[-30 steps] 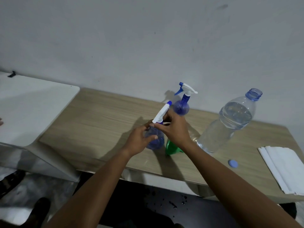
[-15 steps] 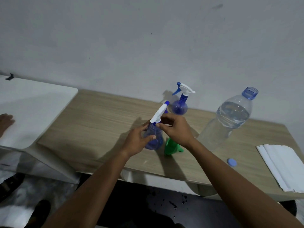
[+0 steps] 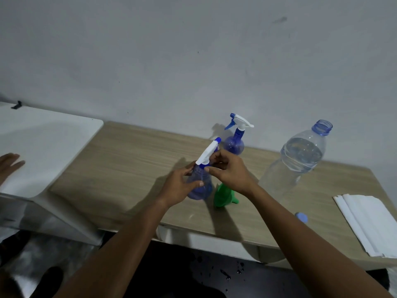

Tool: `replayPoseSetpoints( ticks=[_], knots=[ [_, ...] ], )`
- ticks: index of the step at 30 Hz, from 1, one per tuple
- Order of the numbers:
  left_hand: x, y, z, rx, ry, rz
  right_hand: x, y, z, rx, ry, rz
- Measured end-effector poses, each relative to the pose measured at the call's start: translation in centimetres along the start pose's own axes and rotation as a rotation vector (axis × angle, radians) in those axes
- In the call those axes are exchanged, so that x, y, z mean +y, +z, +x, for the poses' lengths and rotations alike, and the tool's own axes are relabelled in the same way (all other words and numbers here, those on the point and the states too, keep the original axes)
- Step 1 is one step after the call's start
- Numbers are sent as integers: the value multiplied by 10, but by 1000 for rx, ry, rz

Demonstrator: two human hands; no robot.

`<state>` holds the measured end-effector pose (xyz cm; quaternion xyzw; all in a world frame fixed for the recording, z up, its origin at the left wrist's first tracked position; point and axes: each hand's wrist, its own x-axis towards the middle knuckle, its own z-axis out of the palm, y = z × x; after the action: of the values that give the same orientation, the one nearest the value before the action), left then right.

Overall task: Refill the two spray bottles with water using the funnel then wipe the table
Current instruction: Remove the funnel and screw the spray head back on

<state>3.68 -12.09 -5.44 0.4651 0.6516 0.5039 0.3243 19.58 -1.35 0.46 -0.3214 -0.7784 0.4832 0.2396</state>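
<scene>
Wooden tabletop (image 3: 129, 168), front edge: spray bottle (image 3: 202, 190) was held upright.
Its body was gripped in curled fingers of the left hand (image 3: 178, 186) for steadiness; trigger head (image 3: 207, 153) was pinched by the right hand (image 3: 231, 172), likely for turning.

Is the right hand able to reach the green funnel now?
Probably yes, once it lets go. The right hand pinches the neck of the near spray bottle, which the left hand holds. The green funnel lies on the table just below the right wrist; nothing lies on it.
</scene>
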Motion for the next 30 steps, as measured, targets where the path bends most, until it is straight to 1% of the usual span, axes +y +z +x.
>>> replayPoseSetpoints(
  ticks=[6, 9, 11, 13, 15, 18, 21, 26, 30],
  knots=[
    [2, -2, 0, -52, -7, 17, 1, -4, 4, -86, -30, -59],
    [13, -8, -1, -172, -57, -59, 2, -5, 3, -98, -13, -47],
    [14, -14, 0, -216, -62, -73, 2, -4, 3, -98, -2, -53],
    [13, -18, 2, -201, -62, -57, 1, -1, 3, -65, -1, -48],
    [13, -18, 2, -166, -76, -57, -1, 6, 0, 5, -14, -38],
    [10, -15, 2, -123, -71, -50, -2, 16, -5, 115, -36, -104],
    [9, -17, 2, -124, -66, -67, -2, 18, -6, 144, -43, -82],
    [14, -22, 4, -153, -64, -54, 1, 8, -8, 63, -4, -5],
    [14, -22, 4, -190, -88, -43, 0, 0, -9, -42, -32, 25]
  ],
)
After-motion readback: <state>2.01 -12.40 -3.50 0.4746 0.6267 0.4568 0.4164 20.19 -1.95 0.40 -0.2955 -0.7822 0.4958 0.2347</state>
